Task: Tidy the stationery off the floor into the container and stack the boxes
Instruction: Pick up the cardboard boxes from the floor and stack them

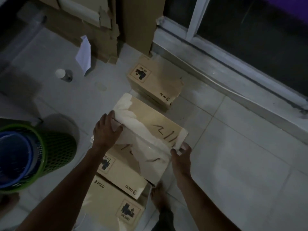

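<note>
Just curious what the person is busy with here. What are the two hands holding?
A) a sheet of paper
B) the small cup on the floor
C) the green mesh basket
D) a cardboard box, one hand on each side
D: the left hand and right hand grip opposite sides of the cardboard box.

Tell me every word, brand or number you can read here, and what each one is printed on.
"PICO": far box, near its right edge.
"UN 3481": far box's hazard label, small, only just legible.
"PICO": side of the held box, gripped by the left hand and right hand.
"PICO": top of the bottom box.
Handwritten marks on the held box: unreadable.
The other two boxes' hazard labels: partly blurred.
</note>
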{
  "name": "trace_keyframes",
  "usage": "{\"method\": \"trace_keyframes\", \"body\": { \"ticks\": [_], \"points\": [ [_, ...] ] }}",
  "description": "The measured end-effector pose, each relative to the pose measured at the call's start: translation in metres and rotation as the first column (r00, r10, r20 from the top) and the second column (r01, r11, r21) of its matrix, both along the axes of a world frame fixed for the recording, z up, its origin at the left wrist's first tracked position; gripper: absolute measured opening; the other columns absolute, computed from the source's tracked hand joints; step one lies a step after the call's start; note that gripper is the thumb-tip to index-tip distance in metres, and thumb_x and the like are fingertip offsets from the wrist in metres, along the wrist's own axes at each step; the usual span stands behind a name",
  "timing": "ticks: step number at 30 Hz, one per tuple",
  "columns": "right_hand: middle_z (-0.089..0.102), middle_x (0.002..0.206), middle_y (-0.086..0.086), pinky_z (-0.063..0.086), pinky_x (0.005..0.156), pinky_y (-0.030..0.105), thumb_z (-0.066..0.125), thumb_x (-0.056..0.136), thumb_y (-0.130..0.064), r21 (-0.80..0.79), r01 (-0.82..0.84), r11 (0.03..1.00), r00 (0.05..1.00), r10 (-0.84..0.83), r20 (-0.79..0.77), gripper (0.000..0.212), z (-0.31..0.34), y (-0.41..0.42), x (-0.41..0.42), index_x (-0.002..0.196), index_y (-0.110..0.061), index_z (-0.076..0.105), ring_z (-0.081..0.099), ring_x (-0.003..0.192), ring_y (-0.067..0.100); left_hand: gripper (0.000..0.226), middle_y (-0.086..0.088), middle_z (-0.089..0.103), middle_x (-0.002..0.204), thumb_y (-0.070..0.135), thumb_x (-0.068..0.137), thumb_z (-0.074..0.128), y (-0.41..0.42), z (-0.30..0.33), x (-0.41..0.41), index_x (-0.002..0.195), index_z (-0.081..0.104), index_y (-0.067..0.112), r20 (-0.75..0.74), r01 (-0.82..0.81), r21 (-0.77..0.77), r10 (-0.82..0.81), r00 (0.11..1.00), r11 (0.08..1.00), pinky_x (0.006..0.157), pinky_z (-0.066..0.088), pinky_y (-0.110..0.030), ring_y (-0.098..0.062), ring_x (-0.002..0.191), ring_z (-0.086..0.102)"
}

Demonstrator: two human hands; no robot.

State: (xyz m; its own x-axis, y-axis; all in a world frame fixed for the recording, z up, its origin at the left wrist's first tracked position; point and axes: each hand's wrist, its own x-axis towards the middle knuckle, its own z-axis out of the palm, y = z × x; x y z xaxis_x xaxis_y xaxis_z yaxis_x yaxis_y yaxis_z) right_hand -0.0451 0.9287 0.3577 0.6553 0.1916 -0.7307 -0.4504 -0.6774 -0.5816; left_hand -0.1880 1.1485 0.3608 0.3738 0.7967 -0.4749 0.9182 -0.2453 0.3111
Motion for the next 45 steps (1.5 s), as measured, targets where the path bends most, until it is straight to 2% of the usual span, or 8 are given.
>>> {"method": "trace_keyframes", "body": {
  "ticks": [3, 6, 18, 23, 28, 36, 39, 45],
  "points": [
    [0.055, 0.119, 0.009, 0.049, 0.083, 0.04, 0.055, 0.088, -0.016, -0.039, -0.024, 0.999, 0.984, 0.017, -0.176, 0.05, -0.003, 0.003, 0.001, 0.137, -0.013, 0.04, 0.055, 0.102, 0.028, 0.076, -0.017, 0.04, 0.14, 0.062, 0.079, 0.056, 0.004, 0.005, 0.001, 0.138, 0.029, 0.021, 0.01, -0.1, -0.034, 0.1, 0.995, 0.994, 0.098, 0.04, -0.058, -0.042, 0.123, 0.041],
    [0.051, 0.136, 0.011, 0.046, 0.087, 0.037, 0.054, 0.09, -0.023, -0.037, -0.033, 0.999, 0.982, 0.026, -0.186, 0.056, 0.004, -0.003, 0.01, 0.142, -0.018, 0.038, 0.052, 0.117, 0.03, 0.082, -0.016, 0.05, 0.129, 0.077, 0.07, 0.038, 0.001, 0.02, 0.009, 0.129, 0.041, 0.019, 0.053, -0.127, -0.095, 0.133, 0.99, 0.987, 0.09, 0.048, -0.056, -0.038, 0.113, 0.051],
    [0.061, 0.119, -0.005, 0.051, 0.084, 0.038, 0.055, 0.091, -0.031, 0.151, 0.34, 0.928, 0.931, -0.355, 0.084, 0.04, 0.119, -0.116, 0.11, 0.131, -0.032, 0.05, 0.058, 0.105, 0.018, 0.056, -0.013, 0.054, 0.122, 0.044, 0.077, 0.054, -0.083, 0.155, 0.137, 0.123, 0.057, 0.013, 0.42, -0.006, -0.123, 0.057, 0.906, 0.992, 0.093, 0.045, -0.044, -0.031, 0.11, 0.052],
    [0.06, 0.116, -0.006, 0.043, 0.066, 0.02, 0.054, 0.094, -0.031, 0.215, 0.424, 0.88, 0.848, -0.469, 0.246, 0.038, 0.176, -0.204, 0.167, 0.132, -0.029, 0.051, 0.055, 0.092, 0.004, 0.04, -0.008, 0.049, 0.128, 0.023, 0.089, 0.062, -0.148, 0.201, 0.232, 0.128, 0.052, 0.022, 0.49, 0.208, -0.125, -0.122, 0.863, 0.97, 0.094, 0.041, -0.036, -0.021, 0.111, 0.05],
    [0.057, 0.11, -0.011, 0.039, 0.062, 0.013, 0.053, 0.094, -0.034, 0.241, 0.549, 0.801, 0.731, -0.599, 0.327, 0.039, 0.216, -0.325, 0.214, 0.132, -0.028, 0.049, 0.053, 0.086, -0.007, 0.039, -0.003, 0.05, 0.126, 0.022, 0.088, 0.063, -0.25, 0.236, 0.332, 0.126, 0.054, 0.021, 0.545, 0.447, -0.099, -0.328, 0.772, 0.889, 0.095, 0.041, -0.033, -0.017, 0.107, 0.051],
    [0.057, 0.122, -0.009, 0.045, 0.071, 0.024, 0.05, 0.095, -0.04, 0.27, 0.743, 0.613, 0.529, -0.784, 0.323, 0.04, 0.215, -0.506, 0.249, 0.134, -0.034, 0.047, 0.057, 0.099, 0.004, 0.034, 0.006, 0.048, 0.117, 0.024, 0.088, 0.062, -0.428, 0.237, 0.465, 0.121, 0.055, 0.029, 0.566, 0.715, -0.128, -0.541, 0.622, 0.688, 0.071, 0.038, -0.015, -0.008, 0.092, 0.053],
    [0.058, 0.119, -0.013, 0.045, 0.072, 0.024, 0.051, 0.093, -0.045, 0.292, 0.798, 0.527, 0.447, -0.843, 0.301, 0.038, 0.21, -0.565, 0.259, 0.13, -0.037, 0.049, 0.057, 0.102, 0.005, 0.03, 0.006, 0.049, 0.119, 0.023, 0.087, 0.063, -0.498, 0.23, 0.509, 0.114, 0.054, 0.034, 0.564, 0.777, -0.153, -0.591, 0.576, 0.611, 0.077, 0.038, -0.022, -0.011, 0.097, 0.054],
    [0.06, 0.119, -0.009, 0.046, 0.074, 0.029, 0.052, 0.093, -0.042, 0.289, 0.868, 0.404, 0.321, -0.9, 0.294, 0.036, 0.206, -0.653, 0.277, 0.129, -0.036, 0.051, 0.056, 0.099, 0.004, 0.039, -0.001, 0.047, 0.126, 0.028, 0.091, 0.059, -0.607, 0.231, 0.573, 0.128, 0.05, 0.024, 0.503, 0.869, -0.19, -0.715, 0.485, 0.456, 0.088, 0.039, -0.028, -0.015, 0.106, 0.047]
  ]
}}
